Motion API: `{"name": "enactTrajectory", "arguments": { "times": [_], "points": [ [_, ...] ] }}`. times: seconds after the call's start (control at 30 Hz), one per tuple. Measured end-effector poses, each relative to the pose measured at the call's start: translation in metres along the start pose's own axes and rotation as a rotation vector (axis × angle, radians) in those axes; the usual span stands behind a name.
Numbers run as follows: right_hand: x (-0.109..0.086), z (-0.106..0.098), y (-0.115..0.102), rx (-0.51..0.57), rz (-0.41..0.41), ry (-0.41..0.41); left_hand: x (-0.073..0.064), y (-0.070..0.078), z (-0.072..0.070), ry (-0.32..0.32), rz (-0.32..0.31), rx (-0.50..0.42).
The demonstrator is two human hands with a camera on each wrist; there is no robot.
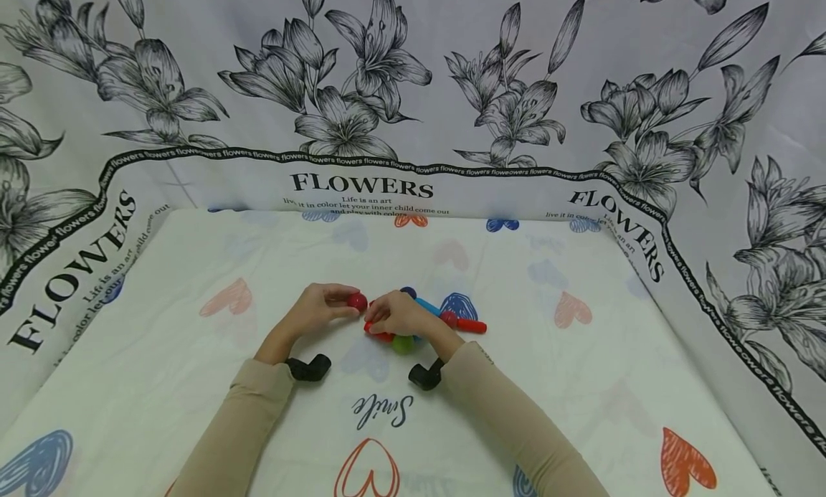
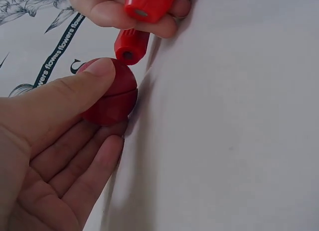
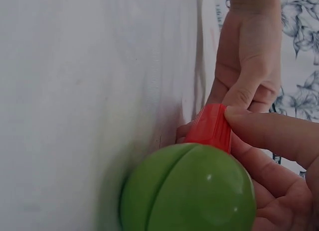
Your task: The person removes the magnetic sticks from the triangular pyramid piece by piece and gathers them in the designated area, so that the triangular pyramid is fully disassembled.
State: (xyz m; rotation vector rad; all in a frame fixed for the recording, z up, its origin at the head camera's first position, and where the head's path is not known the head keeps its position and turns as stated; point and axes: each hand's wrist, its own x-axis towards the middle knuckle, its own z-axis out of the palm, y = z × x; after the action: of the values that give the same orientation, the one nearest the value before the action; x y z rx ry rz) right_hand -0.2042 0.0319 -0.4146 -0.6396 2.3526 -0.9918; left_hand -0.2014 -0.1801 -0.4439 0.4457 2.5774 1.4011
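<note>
Over heart-printed white cloth (image 1: 503, 418), a dark-red ball (image 2: 112, 109) is pinched between thumb and fingers of the left hand (image 1: 316, 308), while a red rod (image 3: 213, 125) is pinched between thumb and fingers of the right hand (image 1: 401, 314), a green ball (image 3: 199, 191) being located near these.

Backdrop (image 1: 439, 135): I saw white cloth, black flowers (image 1: 381, 49) above "FLOWERS" lettering (image 1: 363, 186).
Tablecloth (image 1: 645, 339): white, where I noted red and blue hearts (image 1: 685, 465).
Light: looked soft.
</note>
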Motion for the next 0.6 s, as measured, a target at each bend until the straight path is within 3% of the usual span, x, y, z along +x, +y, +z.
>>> {"name": "enactTrajectory", "arguments": {
  "times": [0.17,0.6],
  "points": [
    [0.000,0.001,0.001,0.002,0.016,0.001,0.006,0.003,-0.003,0.015,-0.026,-0.009],
    [-0.003,0.000,-0.001,0.003,0.032,0.004,0.036,0.001,-0.013,0.084,-0.017,-0.039]
  ]
}}
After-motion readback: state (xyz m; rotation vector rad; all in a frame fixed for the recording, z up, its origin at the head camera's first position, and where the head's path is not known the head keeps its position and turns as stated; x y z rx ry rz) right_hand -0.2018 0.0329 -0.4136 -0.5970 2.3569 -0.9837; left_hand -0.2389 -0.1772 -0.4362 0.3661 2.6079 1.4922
